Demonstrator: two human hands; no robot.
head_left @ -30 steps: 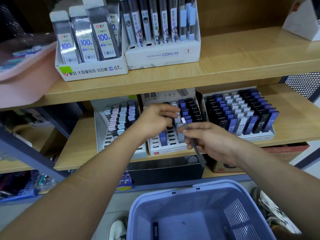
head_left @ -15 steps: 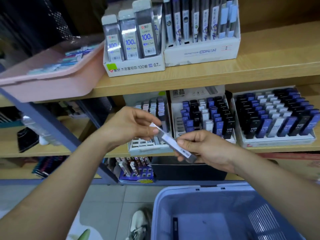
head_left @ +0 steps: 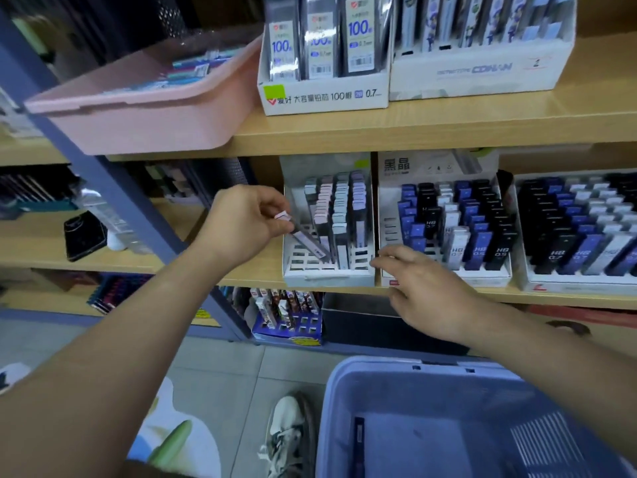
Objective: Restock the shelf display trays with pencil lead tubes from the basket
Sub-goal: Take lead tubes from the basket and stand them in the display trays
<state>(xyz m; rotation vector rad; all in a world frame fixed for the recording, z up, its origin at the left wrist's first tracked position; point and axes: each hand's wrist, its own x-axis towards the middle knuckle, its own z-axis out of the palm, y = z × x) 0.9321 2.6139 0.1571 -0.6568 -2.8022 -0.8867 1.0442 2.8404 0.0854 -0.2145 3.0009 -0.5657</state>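
Released by the right hand, the lead tube is now carried by the left hand alone. Half a second ago both hands held it in the air in front of the shelf. The left hand pinches the tube just under its pale cap, between thumb and curled fingers. The tube slants down and to the right, and its lower end reaches the grid of the left tray near the tray's front left corner, ahead of the rows already filled. Whether the tip has entered a slot or only rests on the grid cannot be told.

The right hand has dropped away with its fingers loosely spread and holds nothing. It hovers at the shelf's front edge, just before the seam between the left tray and the middle tray.

For the task, this looks like the seating step. The tube probably has to be stood upright and pushed down into its slot. The free right hand seems ready to go back to the basket below the shelf, where one dark tube shows on the bottom; so little stock visible there suggests the restocking is nearly done.
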